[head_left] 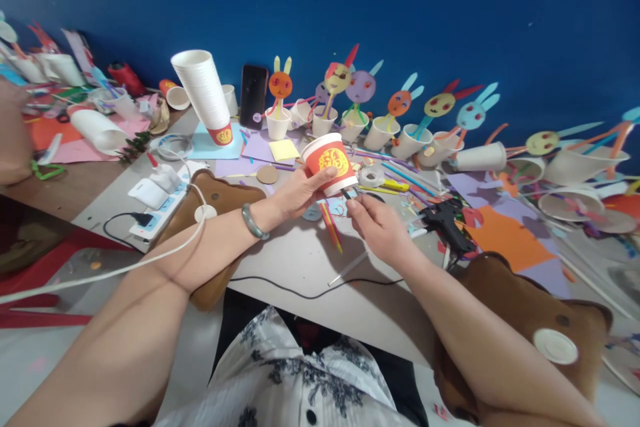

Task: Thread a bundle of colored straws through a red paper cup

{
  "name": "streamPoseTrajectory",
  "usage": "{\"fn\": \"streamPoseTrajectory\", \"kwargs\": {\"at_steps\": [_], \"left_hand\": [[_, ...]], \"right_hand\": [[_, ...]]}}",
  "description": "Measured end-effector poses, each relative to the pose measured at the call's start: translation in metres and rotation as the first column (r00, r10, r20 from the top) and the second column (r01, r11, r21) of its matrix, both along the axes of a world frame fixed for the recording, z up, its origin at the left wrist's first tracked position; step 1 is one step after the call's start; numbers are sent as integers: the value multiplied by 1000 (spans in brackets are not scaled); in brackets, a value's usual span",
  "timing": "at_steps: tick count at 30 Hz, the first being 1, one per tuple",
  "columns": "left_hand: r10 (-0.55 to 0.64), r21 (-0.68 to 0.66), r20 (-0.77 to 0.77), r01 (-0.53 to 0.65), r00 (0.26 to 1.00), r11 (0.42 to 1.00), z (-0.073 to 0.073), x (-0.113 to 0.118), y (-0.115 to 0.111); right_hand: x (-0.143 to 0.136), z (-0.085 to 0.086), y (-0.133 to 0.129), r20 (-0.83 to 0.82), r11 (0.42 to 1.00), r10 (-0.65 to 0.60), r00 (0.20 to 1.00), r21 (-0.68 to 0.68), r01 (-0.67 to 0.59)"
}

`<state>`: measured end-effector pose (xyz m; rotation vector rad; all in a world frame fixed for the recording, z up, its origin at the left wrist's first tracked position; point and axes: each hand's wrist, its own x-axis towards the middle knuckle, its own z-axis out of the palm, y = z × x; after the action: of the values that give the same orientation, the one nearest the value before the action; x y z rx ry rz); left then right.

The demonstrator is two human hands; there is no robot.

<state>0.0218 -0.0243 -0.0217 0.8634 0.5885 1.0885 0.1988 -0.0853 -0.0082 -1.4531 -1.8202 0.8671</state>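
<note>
A red and white paper cup (329, 163) with a yellow print is tilted in my left hand (299, 192), whose fingers wrap round its side and underside. My right hand (373, 220) pinches a small dark thing, too small to name, against the cup's lower edge. Just below the cup, red and yellow strips (331, 227) show between my hands. Behind it stand paper cups with paper rabbit faces, such as an orange one (281, 85) and a light blue one (471, 116).
A tall stack of cups (203, 90) stands back left, near a phone (253, 97). A power strip (159, 208) lies left, a black glue gun (450, 223) right. Brown cushions (530, 320) lie under my forearms. Another person's arm (13, 133) shows far left.
</note>
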Motion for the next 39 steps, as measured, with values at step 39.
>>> {"fn": "streamPoseTrajectory", "kwargs": {"at_steps": [39], "left_hand": [[-94,-67,-7,94,996,993,2,-6,1]], "right_hand": [[-15,4,-7,-644,857,-188,741,-477,-197]]}}
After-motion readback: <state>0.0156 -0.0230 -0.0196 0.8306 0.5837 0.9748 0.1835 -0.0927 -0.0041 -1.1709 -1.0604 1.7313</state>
